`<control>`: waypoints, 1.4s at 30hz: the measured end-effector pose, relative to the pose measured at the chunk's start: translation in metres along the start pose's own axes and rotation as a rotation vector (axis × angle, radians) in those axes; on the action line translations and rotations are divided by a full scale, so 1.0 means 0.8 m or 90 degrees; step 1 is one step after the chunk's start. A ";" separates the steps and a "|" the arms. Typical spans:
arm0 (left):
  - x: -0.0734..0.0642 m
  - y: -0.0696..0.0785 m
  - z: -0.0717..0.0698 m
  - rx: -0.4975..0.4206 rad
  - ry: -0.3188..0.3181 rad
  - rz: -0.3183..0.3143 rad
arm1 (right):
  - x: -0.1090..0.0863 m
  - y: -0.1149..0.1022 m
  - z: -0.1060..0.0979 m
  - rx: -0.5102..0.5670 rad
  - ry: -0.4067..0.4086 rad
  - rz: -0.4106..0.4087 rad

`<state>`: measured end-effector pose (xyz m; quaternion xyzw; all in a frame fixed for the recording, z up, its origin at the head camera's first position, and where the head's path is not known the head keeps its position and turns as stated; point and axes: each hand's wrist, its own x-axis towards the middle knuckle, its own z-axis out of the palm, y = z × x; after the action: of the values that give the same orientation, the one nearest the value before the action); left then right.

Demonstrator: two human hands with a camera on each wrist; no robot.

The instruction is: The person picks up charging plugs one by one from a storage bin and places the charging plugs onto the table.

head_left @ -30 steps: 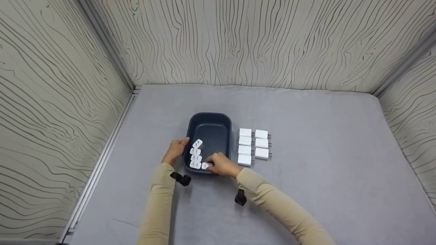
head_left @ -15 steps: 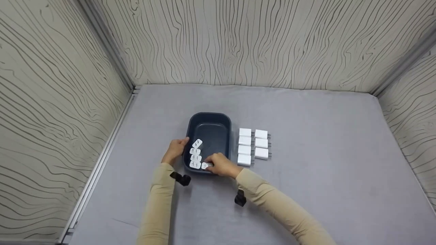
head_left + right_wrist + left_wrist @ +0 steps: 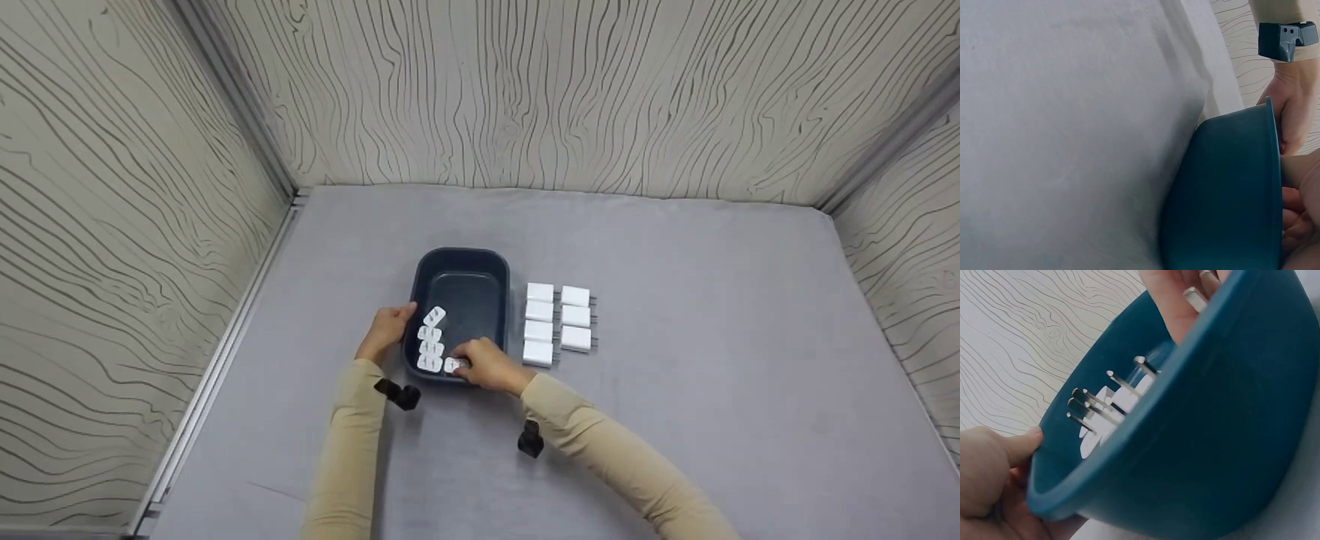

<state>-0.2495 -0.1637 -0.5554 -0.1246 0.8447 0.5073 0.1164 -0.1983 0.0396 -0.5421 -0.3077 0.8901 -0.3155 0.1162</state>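
A dark blue plastic tub stands on the grey cloth. My left hand grips its left rim; in the left wrist view the thumb lies over the rim with fingers below it outside. Inside, my right hand pinches a white charger plug at the near end, partly covered by the fingers. Several white charger plugs form a column along the tub's left side, prongs up, the farthest one set at a slant. Metal prongs rise from them in the left wrist view.
Right of the tub, several more white charger plugs lie in two columns, prongs facing right. Wood-patterned panels bound the table at the back and sides. A black wrist camera hangs at the right cuff, another at the left.
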 end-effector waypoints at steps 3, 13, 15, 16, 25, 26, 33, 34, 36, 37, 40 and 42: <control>-0.001 0.000 -0.001 -0.003 0.000 0.000 | -0.002 -0.001 -0.001 0.002 0.005 -0.003; -0.003 0.004 -0.001 -0.011 -0.008 -0.010 | -0.006 0.000 0.000 0.018 0.036 -0.026; -0.003 0.004 -0.001 -0.018 -0.011 -0.011 | -0.008 0.000 0.000 0.019 0.043 -0.030; -0.002 0.004 -0.001 -0.019 -0.012 -0.010 | -0.008 0.000 -0.001 0.017 0.049 -0.033; -0.001 0.002 0.000 -0.006 -0.004 0.005 | -0.016 -0.001 -0.002 0.017 0.092 -0.030; -0.001 0.002 0.000 -0.006 -0.004 0.005 | -0.017 -0.002 -0.001 0.019 0.099 -0.027; -0.003 0.003 -0.001 -0.015 -0.002 -0.009 | -0.024 -0.006 -0.001 0.019 0.160 -0.003; -0.003 0.003 -0.001 -0.018 -0.003 -0.010 | -0.024 -0.006 -0.001 0.018 0.166 0.000; -0.003 0.002 -0.001 -0.024 -0.006 -0.011 | -0.026 -0.006 -0.001 0.018 0.176 0.002; -0.003 0.002 -0.001 -0.024 -0.007 -0.011 | -0.027 -0.005 -0.001 0.019 0.180 0.001; -0.004 0.002 -0.001 -0.025 -0.008 -0.003 | -0.031 -0.004 -0.002 0.028 0.197 -0.015; -0.004 0.002 -0.001 -0.026 -0.009 0.003 | -0.032 0.002 0.002 0.030 0.215 -0.038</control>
<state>-0.2471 -0.1636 -0.5530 -0.1215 0.8335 0.5258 0.1184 -0.1786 0.0558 -0.5443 -0.2738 0.8798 -0.3868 -0.0369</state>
